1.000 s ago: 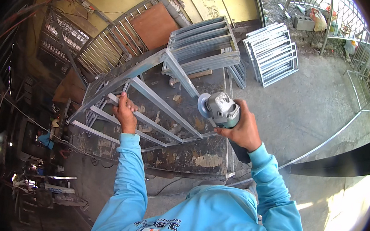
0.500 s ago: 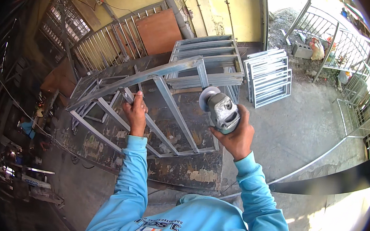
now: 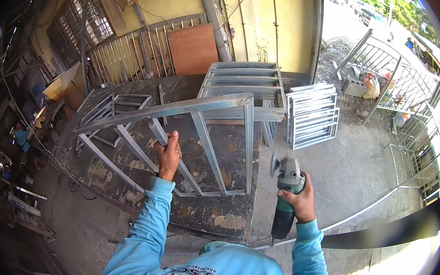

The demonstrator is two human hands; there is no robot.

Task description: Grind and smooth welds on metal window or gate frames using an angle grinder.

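Observation:
My left hand (image 3: 168, 156) is wrapped round a middle bar of a ladder-like steel frame (image 3: 206, 147), which it holds tilted up over the dark worktable (image 3: 122, 178). The frame's lower rail is at the tabletop and its thicker upper rail is raised. My right hand (image 3: 301, 199) grips an angle grinder (image 3: 286, 195) with a green and black body and a grey metal head. The grinder's disc (image 3: 274, 164) faces left, apart from the frame, to the right of its end bar. The grinder hangs upright beyond the table's right edge.
A stack of similar steel frames (image 3: 243, 82) stands on the table's far end. More frames (image 3: 313, 119) lean beside it. Smaller frames (image 3: 123, 110) lie at the left. A cable runs over the floor (image 3: 365, 210). A metal railing (image 3: 379, 57) and hollow block (image 3: 354, 87) stand far right.
My right hand has brought the grinder down and right, away from the frame's end bar, turning its body upright. My left hand keeps its grip on the middle bar.

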